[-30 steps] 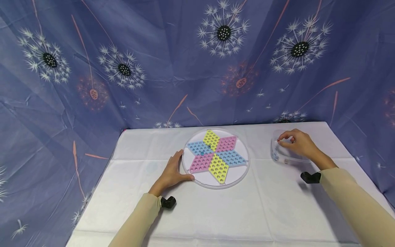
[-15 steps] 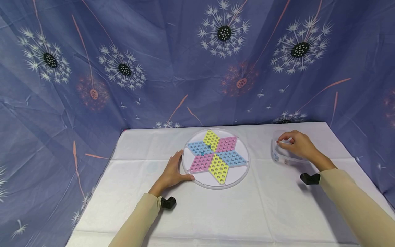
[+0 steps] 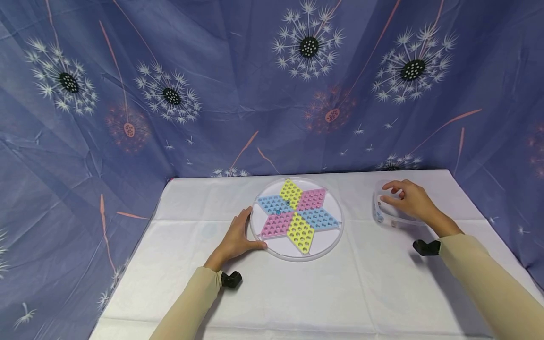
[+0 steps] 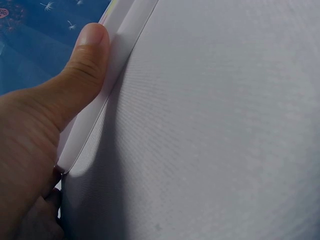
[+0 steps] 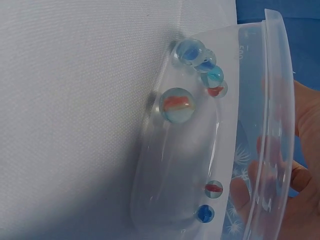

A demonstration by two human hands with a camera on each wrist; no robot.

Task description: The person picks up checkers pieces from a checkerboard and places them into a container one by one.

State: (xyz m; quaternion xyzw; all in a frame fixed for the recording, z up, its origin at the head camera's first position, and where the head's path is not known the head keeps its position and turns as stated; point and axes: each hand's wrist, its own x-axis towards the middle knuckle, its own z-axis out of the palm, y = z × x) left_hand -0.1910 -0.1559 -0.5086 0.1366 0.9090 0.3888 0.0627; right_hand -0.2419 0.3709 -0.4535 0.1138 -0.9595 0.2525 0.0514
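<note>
A round white Chinese checkers board [image 3: 327, 243] with a yellow, pink and blue star lies on the table. Two marbles sit on it, one a blue marble [image 3: 278, 212]. My left hand [image 3: 235, 236] rests against the board's left rim, fingers along the side and thumb [image 4: 85, 65] on the front edge. To the right, my right hand [image 3: 410, 200] is over a clear plastic box [image 5: 277, 125], thumb and index finger apart with nothing between them. Several glass marbles lie in the box, among them a red-streaked marble [image 5: 177, 106] and a blue marble [image 5: 205, 213].
A white cloth [image 3: 306, 297] covers the table. Behind it hangs a blue curtain [image 3: 238, 85] with dandelion prints, right at the table's back edge. The board and the box stand apart, with a stretch of cloth between them.
My right thumb and index finger have parted; the small reddish marble they pinched has left them. The left hand and the board have stayed in place.
</note>
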